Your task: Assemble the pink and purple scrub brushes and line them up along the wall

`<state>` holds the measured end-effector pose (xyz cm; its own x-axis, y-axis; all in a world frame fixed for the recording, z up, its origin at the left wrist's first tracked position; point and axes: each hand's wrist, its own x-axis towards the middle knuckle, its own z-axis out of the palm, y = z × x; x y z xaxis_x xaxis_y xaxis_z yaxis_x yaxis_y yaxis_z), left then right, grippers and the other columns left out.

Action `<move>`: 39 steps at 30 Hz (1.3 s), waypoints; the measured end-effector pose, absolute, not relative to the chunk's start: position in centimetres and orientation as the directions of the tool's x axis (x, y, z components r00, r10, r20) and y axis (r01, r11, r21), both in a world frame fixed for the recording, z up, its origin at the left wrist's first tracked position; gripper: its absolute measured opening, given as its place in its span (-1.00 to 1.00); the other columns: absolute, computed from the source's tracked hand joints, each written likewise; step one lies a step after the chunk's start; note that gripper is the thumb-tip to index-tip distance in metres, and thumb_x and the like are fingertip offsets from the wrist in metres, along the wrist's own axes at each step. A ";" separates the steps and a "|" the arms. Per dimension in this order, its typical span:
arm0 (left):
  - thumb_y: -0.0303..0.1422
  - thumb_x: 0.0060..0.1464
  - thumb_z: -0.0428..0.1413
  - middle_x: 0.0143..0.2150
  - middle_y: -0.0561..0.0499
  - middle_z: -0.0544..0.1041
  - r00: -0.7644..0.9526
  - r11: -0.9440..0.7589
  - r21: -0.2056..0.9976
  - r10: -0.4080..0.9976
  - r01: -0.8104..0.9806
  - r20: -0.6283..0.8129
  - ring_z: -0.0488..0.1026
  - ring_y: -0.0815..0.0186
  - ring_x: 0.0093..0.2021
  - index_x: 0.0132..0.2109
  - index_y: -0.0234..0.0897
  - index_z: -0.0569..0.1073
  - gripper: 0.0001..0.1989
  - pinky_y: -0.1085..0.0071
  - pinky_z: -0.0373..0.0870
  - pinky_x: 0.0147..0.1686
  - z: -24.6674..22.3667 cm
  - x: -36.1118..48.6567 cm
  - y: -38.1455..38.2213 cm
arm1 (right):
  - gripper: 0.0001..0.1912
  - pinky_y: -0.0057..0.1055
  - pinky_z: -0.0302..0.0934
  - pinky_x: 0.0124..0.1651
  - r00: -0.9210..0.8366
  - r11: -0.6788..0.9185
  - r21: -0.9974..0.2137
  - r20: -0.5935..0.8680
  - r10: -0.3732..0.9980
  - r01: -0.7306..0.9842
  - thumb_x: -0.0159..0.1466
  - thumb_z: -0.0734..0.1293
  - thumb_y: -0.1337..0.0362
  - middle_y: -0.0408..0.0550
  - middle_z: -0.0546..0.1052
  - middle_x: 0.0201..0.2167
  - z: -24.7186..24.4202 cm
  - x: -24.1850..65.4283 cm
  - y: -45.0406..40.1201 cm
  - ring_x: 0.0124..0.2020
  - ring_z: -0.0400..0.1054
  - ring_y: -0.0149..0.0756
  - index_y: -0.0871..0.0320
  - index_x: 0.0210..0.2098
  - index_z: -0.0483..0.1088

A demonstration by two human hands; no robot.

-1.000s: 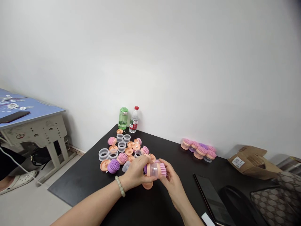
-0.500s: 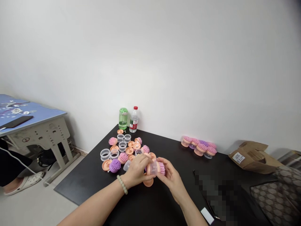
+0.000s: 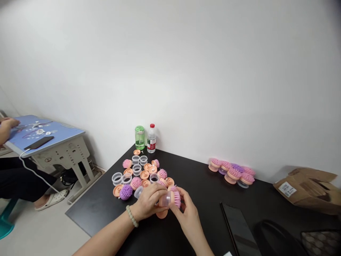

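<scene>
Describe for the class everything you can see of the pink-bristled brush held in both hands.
The pink-bristled brush is held on its side, bristles towards the right of the view. A clear plastic cylinder forms one end, then a peach plastic collar, then a tuft of stiff-looking pink bristles. The left hand holds the cylinder end, and the right hand touches the bristle end. A peach disc shows just beneath; whether it touches the brush cannot be told.

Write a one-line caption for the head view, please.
Left hand and right hand hold a clear plastic cup with pink bristles beside scattered peach parts on a black table.
</scene>
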<state>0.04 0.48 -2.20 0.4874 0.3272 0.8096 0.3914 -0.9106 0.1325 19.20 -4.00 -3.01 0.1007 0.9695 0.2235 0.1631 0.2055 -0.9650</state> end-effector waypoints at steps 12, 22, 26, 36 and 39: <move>-0.31 0.19 0.20 -0.01 -0.19 0.54 0.477 -0.834 0.211 0.479 0.510 0.737 0.55 0.13 -0.06 0.09 -0.24 0.35 -0.65 0.20 0.56 -0.12 -2.5 0.5 -2.6 | -0.60 -0.14 0.42 -0.07 -0.028 0.204 -0.948 0.203 0.979 0.243 0.10 0.48 0.10 -0.05 0.62 -0.20 -2.0 20.0 -4.6 -0.13 0.53 0.01 -0.01 -0.06 0.49; -0.21 0.04 0.33 -0.15 -0.07 0.52 0.277 -0.638 0.603 0.762 0.480 0.586 0.49 0.14 -0.13 -0.14 -0.24 0.43 -0.67 0.21 0.49 -0.15 0.2 0.4 -5.6 | -0.46 -0.19 0.36 0.04 -0.214 0.311 -0.950 0.302 0.929 0.010 0.02 0.55 0.29 -0.03 0.52 0.02 -0.6 19.8 -5.4 0.04 0.44 -0.06 0.00 0.00 0.45; -0.17 0.03 0.32 -0.26 -0.01 0.49 0.278 -0.592 0.639 0.802 0.492 0.529 0.43 0.22 -0.26 -0.21 -0.25 0.42 -0.68 0.31 0.41 -0.26 0.4 0.4 -5.9 | -0.64 -0.30 0.43 -0.25 -0.276 0.198 -0.979 0.180 0.944 0.040 0.08 0.51 0.20 -0.07 0.55 -0.16 -1.0 19.6 -5.3 -0.20 0.49 -0.14 0.07 -0.11 0.52; -0.22 0.02 0.28 -0.07 -0.04 0.49 0.126 -0.417 0.893 0.908 0.172 0.400 0.48 0.15 -0.07 -0.01 -0.21 0.39 -0.59 0.21 0.44 -0.05 -1.0 -1.0 -6.7 | -0.82 -0.32 0.33 -0.29 -0.103 0.187 -0.885 0.158 0.982 0.427 0.07 0.43 0.31 -0.19 0.50 -0.38 0.3 23.3 -4.8 -0.42 0.47 -0.23 0.06 -0.30 0.49; -0.19 0.00 0.33 -0.11 -0.03 0.48 0.166 -0.264 0.960 0.947 -0.093 0.276 0.47 0.17 -0.07 -0.01 -0.20 0.38 -0.54 0.27 0.43 -0.10 -1.1 -1.1 -7.2 | -0.86 -0.31 0.30 -0.24 -0.097 0.180 -0.844 0.151 0.984 0.505 0.00 0.44 0.36 -0.18 0.48 -0.40 -0.2 23.1 -4.7 -0.34 0.44 -0.16 0.05 -0.41 0.48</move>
